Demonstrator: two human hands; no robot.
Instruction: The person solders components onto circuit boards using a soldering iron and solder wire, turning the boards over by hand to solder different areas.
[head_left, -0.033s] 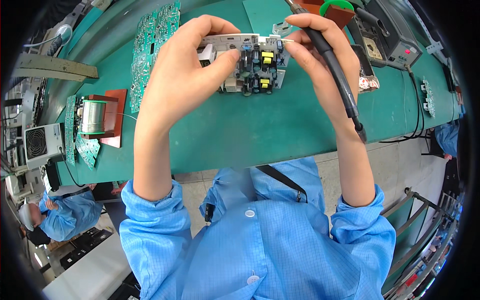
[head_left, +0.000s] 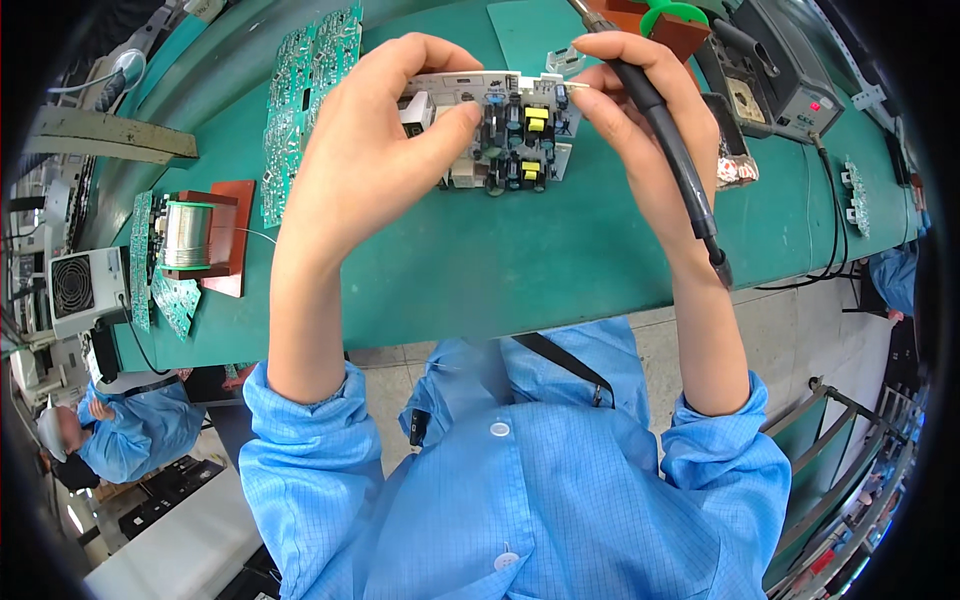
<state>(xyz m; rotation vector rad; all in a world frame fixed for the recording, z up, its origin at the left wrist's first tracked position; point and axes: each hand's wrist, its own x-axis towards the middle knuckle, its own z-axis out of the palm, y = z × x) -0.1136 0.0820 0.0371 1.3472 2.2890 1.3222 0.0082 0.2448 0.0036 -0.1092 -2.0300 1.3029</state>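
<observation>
My left hand [head_left: 375, 150] is closed on a circuit board [head_left: 480, 84], thumb over its near face and fingers behind it. The board stands on edge above the green bench and carries black cylinders, white blocks and two yellow-wrapped transformers [head_left: 536, 119]. In my right hand [head_left: 640, 130] a black-handled soldering iron [head_left: 660, 120] lies across the fingers, its metal end pointing up and away and its cord end over my wrist. The thumb and a fingertip of that hand meet at a small pale piece at the board's right edge; I cannot make out what it is.
On the left stand a solder wire spool [head_left: 188, 236] and several green circuit boards [head_left: 312, 100]. A soldering station [head_left: 790, 75] sits far right, with a dark tray [head_left: 735, 150] beside it and a cable hanging near the bench edge. Another person [head_left: 140, 430] sits at lower left.
The board and both hands have shifted a tiny way nearer to me. My hold on the board and the soldering iron is the same.
</observation>
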